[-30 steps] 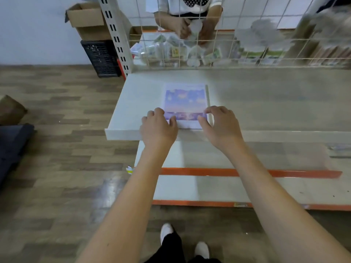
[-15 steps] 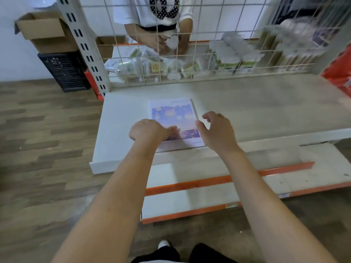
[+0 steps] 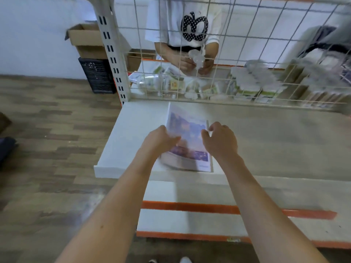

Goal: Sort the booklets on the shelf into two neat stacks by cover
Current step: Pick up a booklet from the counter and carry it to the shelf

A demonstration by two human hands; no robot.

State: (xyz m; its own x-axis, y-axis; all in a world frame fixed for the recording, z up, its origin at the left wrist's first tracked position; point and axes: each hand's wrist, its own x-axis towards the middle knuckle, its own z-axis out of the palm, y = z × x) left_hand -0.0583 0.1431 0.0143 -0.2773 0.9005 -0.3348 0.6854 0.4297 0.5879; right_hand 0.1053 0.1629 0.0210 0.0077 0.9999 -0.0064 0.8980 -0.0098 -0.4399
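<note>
A stack of booklets (image 3: 190, 137) with a purple and orange sky cover lies on the white shelf (image 3: 129, 133), near its front left. My left hand (image 3: 159, 139) grips the stack's left edge, which is raised off the shelf and blurred. My right hand (image 3: 221, 141) hovers just off the stack's right edge, fingers curled and apart, holding nothing. Only this one cover shows; the booklets underneath are hidden.
A wire grid (image 3: 237, 59) closes the shelf's back. Behind it a person (image 3: 190, 31) handles a small pale item over packets and boxes (image 3: 252, 86). Cardboard boxes (image 3: 85, 40) and a black crate (image 3: 96, 74) stand far left. A lower orange-edged shelf (image 3: 190, 205) juts out below.
The camera has tilted up. My left hand moved from the stack's near edge to its left side and lifted it; my right hand came off the stack.
</note>
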